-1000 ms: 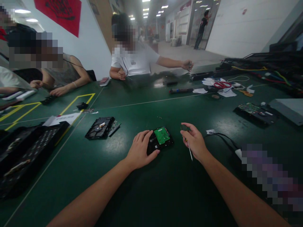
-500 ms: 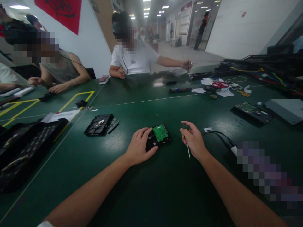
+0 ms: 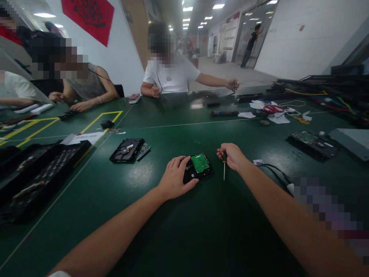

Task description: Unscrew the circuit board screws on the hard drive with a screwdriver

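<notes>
A black hard drive (image 3: 188, 175) with a green circuit board (image 3: 201, 163) facing up lies on the dark green table. My left hand (image 3: 176, 177) grips its left side, thumb along the near edge and fingers over the far part. To the right of the drive, my right hand (image 3: 230, 156) is closed around the dark and yellow handle of a screwdriver (image 3: 224, 169). Its metal shaft points down toward me, apart from the drive. Several tiny bits, perhaps screws, lie beyond the drive.
At left are another hard drive (image 3: 124, 151), a loose circuit board (image 3: 144, 151) and black trays (image 3: 49, 177). A further drive (image 3: 313, 144), a grey box (image 3: 350, 140) and cables (image 3: 272, 166) are at right. Two co-workers (image 3: 173, 79) sit across the table.
My right hand has turned the screwdriver so its shaft points more straight down, with fingers wrapped round the handle. The left hand stays on the drive. The whole view has shifted slightly.
</notes>
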The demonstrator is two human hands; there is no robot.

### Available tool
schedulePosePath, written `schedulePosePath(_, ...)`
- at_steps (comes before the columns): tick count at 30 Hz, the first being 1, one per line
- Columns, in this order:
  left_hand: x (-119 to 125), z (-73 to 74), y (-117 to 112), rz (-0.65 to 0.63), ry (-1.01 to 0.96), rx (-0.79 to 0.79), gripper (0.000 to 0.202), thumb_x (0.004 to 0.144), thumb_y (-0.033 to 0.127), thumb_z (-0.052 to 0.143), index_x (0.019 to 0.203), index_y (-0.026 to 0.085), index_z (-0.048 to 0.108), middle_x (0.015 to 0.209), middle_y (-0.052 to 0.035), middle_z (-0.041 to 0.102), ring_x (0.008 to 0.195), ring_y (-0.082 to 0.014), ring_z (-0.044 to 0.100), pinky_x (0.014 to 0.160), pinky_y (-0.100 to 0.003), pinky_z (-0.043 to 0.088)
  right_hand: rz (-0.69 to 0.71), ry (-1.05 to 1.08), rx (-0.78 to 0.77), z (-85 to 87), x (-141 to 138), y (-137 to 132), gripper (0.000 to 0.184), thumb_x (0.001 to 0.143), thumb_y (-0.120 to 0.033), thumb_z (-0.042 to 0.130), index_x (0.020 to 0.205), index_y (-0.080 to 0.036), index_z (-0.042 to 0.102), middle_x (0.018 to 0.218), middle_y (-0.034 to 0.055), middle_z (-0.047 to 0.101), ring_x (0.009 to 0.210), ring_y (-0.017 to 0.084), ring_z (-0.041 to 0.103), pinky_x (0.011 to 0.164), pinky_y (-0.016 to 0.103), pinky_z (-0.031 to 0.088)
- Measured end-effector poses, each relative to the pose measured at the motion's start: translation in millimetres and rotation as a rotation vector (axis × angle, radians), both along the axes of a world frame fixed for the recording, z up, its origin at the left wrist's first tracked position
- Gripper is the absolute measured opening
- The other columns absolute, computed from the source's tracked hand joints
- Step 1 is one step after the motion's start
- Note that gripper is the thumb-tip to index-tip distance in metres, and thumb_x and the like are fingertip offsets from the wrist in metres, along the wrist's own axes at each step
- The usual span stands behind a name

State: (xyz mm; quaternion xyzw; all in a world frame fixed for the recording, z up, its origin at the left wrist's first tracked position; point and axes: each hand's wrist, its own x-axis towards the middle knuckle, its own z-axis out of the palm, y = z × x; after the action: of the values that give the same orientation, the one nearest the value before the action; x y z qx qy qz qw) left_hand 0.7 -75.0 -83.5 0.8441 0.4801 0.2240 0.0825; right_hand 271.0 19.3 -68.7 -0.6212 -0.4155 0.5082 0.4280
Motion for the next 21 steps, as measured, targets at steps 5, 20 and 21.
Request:
schedulePosePath(5,1,-2.1,2,-0.013,-0.001,0.017,0.084,0.092,0.063,0.066,0.158,0.019,0.039,0.150,-0.0185,0.051,0.140,-0.0384,0.047,0.118,-0.059,0.040,0.148,-0.342,0.067,1.6,-30,39,0.018,0.070,-0.017,0.078,0.077,-0.020,0.061,0.068,0.0015,0.061,0.065,0.018,0.061,0.056,0.027,0.045)
schedulePosePath(20,5,-2.3,6,-0.019,-0.013,0.010,0.086,0.089,0.059,0.069,0.159,0.019,0.037,0.149,-0.0188,0.051,0.139,-0.0395,0.048,0.118,-0.060,0.040,0.269,-0.858,0.245,-12.0,-55,68,0.023,0.084,-0.041,0.080,0.099,-0.024,0.075,0.108,0.0048,0.077,0.098,0.022,0.068,0.083,0.030,0.049)
schedulePosePath(21,5,-2.0,6,-0.017,-0.015,0.009,0.086,0.089,0.059,0.068,0.159,0.020,0.036,0.149,-0.0187,0.051,0.139,-0.0395,0.048,0.118,-0.060,0.040,0.272,-0.866,0.247,-12.0,-57,69,0.021,0.085,-0.041,0.080,0.098,-0.024,0.076,0.108,0.0046,0.077,0.098,0.022,0.069,0.082,0.030,0.049)
